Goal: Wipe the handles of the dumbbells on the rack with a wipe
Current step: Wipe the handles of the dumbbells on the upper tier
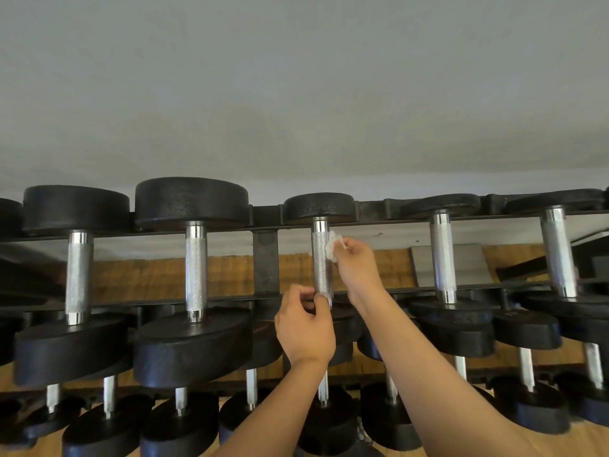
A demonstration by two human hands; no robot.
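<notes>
Black dumbbells with knurled silver handles lie across the top tier of a black rack (265, 258). My right hand (357, 265) pinches a crumpled white wipe (333, 246) against the right side of the middle dumbbell's handle (321, 258), near its upper end. My left hand (304, 324) grips the lower end of that same handle with thumb and fingers curled round it. Other dumbbell handles stand to the left (196, 272) and right (443, 255).
A lower tier holds several smaller dumbbells (524, 404) below my forearms. A grey wall fills the upper half of the view. Wooden flooring (227, 275) shows through the rack, with a grey plate (448, 265) behind on the right.
</notes>
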